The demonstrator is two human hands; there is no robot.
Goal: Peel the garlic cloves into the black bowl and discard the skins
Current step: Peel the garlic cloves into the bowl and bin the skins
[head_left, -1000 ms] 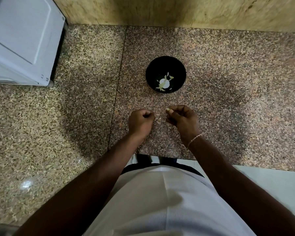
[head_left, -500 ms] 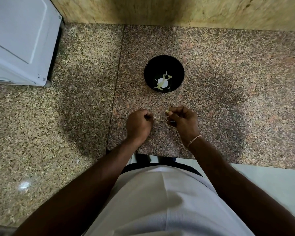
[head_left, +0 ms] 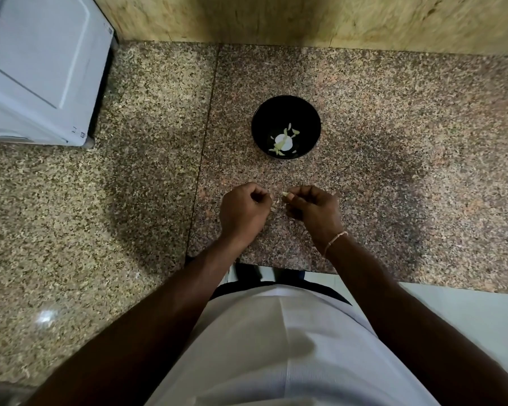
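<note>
A black bowl stands on the granite counter, holding pale garlic pieces at its bottom. Below it, my two hands hover close together over the counter. My right hand pinches a small pale garlic clove between thumb and fingertips. My left hand is curled, with a thin scrap of skin at its fingertips, a short gap away from the clove.
A white appliance occupies the back left corner. A yellowish stone wall backs the speckled counter. The counter's front edge runs just behind my wrists, with pale floor at lower right.
My hands have stayed at nearly the same spot below the bowl. A scrap of skin now shows at my left fingertips, pulled slightly apart from the clove.
</note>
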